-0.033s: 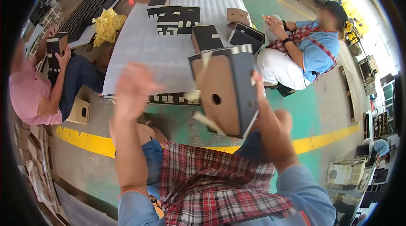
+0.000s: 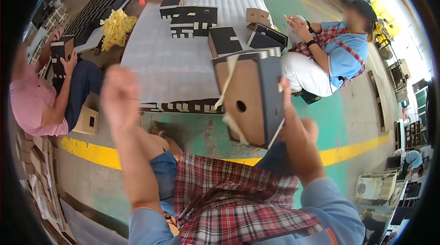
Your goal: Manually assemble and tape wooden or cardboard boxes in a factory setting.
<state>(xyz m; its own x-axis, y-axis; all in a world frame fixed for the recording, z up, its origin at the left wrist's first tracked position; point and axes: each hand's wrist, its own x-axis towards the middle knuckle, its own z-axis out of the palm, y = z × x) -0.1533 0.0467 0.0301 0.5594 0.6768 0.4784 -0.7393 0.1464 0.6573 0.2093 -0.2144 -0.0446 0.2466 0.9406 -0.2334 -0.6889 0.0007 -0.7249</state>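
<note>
My right hand (image 2: 295,123) grips a black box (image 2: 269,91) by its right side, holding it up in front of me over my lap. A plain brown face with one round dark hole is turned toward the left. Pale strips of tape (image 2: 234,129) hang loose from that face and its edge. My left hand (image 2: 120,96) is raised apart from the box, near the table's left front corner. Motion smears its fingers, so whatever it may hold cannot be made out.
Several black boxes (image 2: 195,20) stand on the white-covered table (image 2: 169,70) before me. An open black box (image 2: 268,38) lies at its right edge. One person (image 2: 39,100) works at the left with a box; another (image 2: 337,50) sits at the right. Crumpled yellow material (image 2: 118,28) is heaped left.
My left hand has swung left, away from the box. The box and my right hand have shifted slightly to the right.
</note>
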